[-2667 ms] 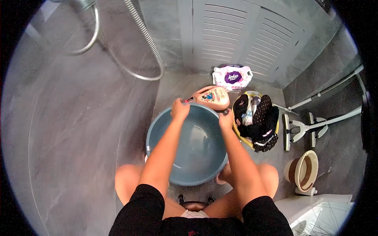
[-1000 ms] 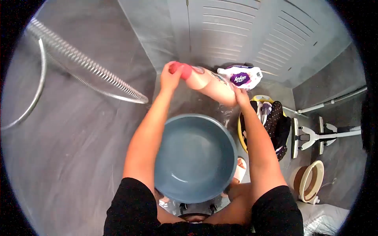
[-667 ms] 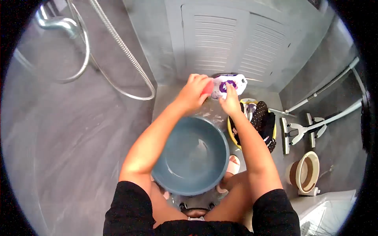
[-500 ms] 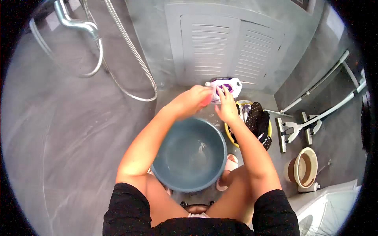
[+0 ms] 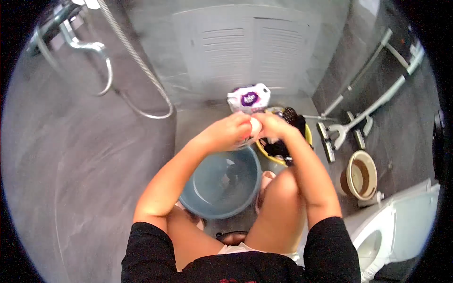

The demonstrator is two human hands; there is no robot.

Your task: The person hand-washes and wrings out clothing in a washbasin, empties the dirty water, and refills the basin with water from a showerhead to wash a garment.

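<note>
Both hands meet over the far rim of a blue-grey basin (image 5: 222,193) on the floor. My left hand (image 5: 229,130) is closed around a small container (image 5: 255,126) with a white round part and a reddish, see-through edge; motion blur hides its exact kind. From the other side, my right hand (image 5: 271,126) has its fingers closed on the white part. Just beyond the hands stands a white pack with a purple label (image 5: 249,98). A yellow-rimmed tub (image 5: 309,137) of dark clothes (image 5: 295,120) sits beside my right hand, partly hidden by it.
A shower hose (image 5: 137,59) hangs at the left. Mop-like tools with long handles (image 5: 337,134) lean along the right wall, near a beige bucket (image 5: 362,175). A white toilet (image 5: 377,245) is at the lower right, and a louvred panel (image 5: 250,47) at the back.
My right hand has left the white pack and come back to meet my left hand at the small container. The camera view has shifted, and the pack appears turned.
</note>
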